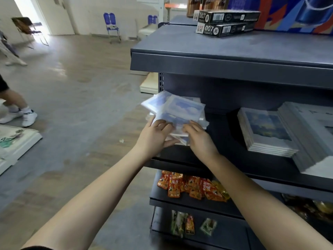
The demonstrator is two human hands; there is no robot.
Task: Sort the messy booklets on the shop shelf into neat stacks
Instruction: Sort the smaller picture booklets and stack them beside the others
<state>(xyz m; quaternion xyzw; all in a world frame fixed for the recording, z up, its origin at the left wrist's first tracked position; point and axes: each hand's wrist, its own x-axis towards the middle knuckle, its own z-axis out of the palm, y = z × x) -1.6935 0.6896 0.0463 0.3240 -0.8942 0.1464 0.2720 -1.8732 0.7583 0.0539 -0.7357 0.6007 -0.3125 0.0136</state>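
Note:
A loose, fanned-out bundle of booklets (182,109) in clear wrappers, with blue-and-white covers, lies at the left end of the dark middle shelf (225,170). My left hand (155,136) grips the bundle from the left and underneath. My right hand (200,138) holds its near right edge, fingers curled over the top. To the right on the same shelf sits a neat stack of blue-picture booklets (266,130), and beside it a larger grey stack (310,134).
Two black "007" boxes (225,22) lie on the top shelf. Orange snack packets (191,186) fill the shelf below, more packets (182,224) lower down. A person's legs in white shoes (19,114) stand at left on the floor. A blue chair (111,26) stands far back.

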